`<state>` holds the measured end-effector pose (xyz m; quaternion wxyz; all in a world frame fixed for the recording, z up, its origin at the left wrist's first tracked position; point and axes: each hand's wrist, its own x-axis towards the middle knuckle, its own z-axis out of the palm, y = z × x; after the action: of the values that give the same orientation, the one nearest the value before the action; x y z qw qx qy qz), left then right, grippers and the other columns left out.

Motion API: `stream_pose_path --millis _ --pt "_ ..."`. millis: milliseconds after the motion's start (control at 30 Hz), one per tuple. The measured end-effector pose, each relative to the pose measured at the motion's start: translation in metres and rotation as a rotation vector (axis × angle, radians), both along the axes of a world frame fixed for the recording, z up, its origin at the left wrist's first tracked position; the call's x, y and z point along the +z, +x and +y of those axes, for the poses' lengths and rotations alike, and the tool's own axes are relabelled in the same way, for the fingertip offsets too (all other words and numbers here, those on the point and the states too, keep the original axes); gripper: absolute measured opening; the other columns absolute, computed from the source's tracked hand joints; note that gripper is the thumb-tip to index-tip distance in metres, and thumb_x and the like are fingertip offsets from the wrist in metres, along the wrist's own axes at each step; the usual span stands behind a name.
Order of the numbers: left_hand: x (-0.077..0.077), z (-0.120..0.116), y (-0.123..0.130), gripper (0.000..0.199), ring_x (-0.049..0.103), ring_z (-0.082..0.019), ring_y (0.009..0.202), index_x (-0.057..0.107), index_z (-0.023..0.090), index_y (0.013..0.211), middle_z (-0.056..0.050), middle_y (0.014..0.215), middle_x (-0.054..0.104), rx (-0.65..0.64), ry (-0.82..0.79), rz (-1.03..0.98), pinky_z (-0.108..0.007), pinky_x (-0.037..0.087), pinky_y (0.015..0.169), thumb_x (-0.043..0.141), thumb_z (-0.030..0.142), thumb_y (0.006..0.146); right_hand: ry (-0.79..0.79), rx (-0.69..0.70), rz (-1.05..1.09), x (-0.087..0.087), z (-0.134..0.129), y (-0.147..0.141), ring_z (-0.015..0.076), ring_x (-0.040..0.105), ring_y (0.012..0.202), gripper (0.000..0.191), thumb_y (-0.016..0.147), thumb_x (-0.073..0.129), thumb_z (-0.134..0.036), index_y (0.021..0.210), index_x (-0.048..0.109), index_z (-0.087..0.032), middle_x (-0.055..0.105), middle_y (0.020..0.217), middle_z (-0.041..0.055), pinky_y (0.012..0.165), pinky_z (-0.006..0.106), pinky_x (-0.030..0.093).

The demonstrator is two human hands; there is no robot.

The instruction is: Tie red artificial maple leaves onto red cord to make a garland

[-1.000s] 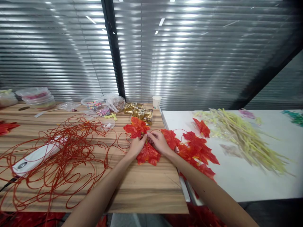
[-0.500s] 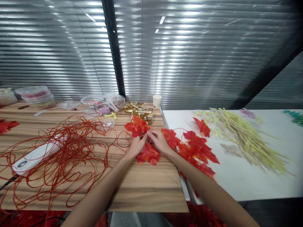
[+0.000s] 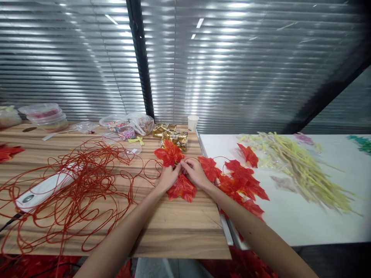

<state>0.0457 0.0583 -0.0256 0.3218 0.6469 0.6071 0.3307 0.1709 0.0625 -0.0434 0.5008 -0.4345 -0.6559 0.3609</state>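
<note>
My left hand (image 3: 168, 178) and my right hand (image 3: 194, 173) meet over the wooden table, fingertips pinched together at the stems between two artificial maple leaves. One red-orange leaf (image 3: 170, 153) points away from me above my fingers; the other leaf (image 3: 182, 188) lies below them, towards me. A thin red cord (image 3: 149, 172) runs in from the left to my left hand. Beyond my right hand, more maple leaves (image 3: 237, 175) are strung on cord across the gap between the tables. My fingertips hide the exact joint of stem and cord.
A big tangle of red cord (image 3: 95, 181) covers the left side, partly over a white corded device (image 3: 43, 191). Plastic tubs (image 3: 43, 116), gold packets (image 3: 175, 139) and a paper cup (image 3: 193, 123) stand at the back. Yellow strips (image 3: 307, 173) lie on the white table (image 3: 327, 231).
Both hands keep their pinch at the stems, with hardly any movement. The upper leaf has tilted slightly, and the whole view has shifted a little.
</note>
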Motion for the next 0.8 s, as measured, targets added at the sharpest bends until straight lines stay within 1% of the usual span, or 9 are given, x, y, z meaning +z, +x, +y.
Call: stream_pose_path --millis 167,300,367,533,800 --pt "0.0022 -0.0013 0.0004 0.036 0.052 -0.018 0.056 0.051 0.017 0.047 -0.005 0.051 0.057 -0.018 0.015 0.001 -0.028 0.036 0.059 0.044 0.034 0.078 -0.004 -0.005 -0.028 -0.0002 0.0 0.0004 0.0134 0.048 0.054 0.035 0.081 0.044 -0.043 0.057 0.051 -0.019 0.051 0.056 0.0 0.055 0.026 0.039" --pt "0.0026 -0.0018 0.0007 0.036 0.05 -0.017 0.055 0.05 0.018 0.046 -0.002 0.046 0.051 -0.006 0.005 0.017 -0.027 0.036 0.059 0.044 0.035 0.078 -0.004 -0.007 -0.031 -0.0006 0.0 0.0002 0.0136 0.048 0.054 0.033 0.081 0.044 -0.041 0.058 0.052 -0.019 0.051 0.055 0.0002 0.056 0.027 0.039" --pt "0.003 -0.0022 0.0009 0.036 0.05 -0.016 0.055 0.049 0.017 0.047 -0.002 0.046 0.05 -0.024 0.027 0.042 -0.026 0.035 0.059 0.042 0.034 0.079 0.005 -0.011 -0.052 -0.0006 0.0001 0.0002 0.0137 0.048 0.055 0.034 0.082 0.044 -0.041 0.058 0.052 -0.019 0.051 0.055 0.0007 0.056 0.026 0.039" --pt "0.0058 -0.0036 0.0011 0.035 0.05 -0.015 0.06 0.052 0.014 0.054 -0.002 0.052 0.053 -0.073 0.058 0.087 -0.025 0.035 0.06 0.038 0.029 0.082 0.053 -0.035 -0.116 -0.0003 0.0001 0.0008 0.0137 0.048 0.058 0.036 0.083 0.043 -0.039 0.055 0.052 -0.018 0.051 0.055 0.0009 0.06 0.026 0.039" --pt "0.0064 -0.0041 0.0014 0.034 0.053 -0.015 0.065 0.055 0.013 0.057 -0.003 0.056 0.056 -0.076 0.064 0.083 -0.024 0.037 0.061 0.039 0.028 0.083 0.033 -0.032 -0.102 -0.0004 0.0002 0.0009 0.0131 0.049 0.057 0.034 0.083 0.043 -0.038 0.056 0.051 -0.018 0.051 0.055 -0.0004 0.059 0.025 0.038"
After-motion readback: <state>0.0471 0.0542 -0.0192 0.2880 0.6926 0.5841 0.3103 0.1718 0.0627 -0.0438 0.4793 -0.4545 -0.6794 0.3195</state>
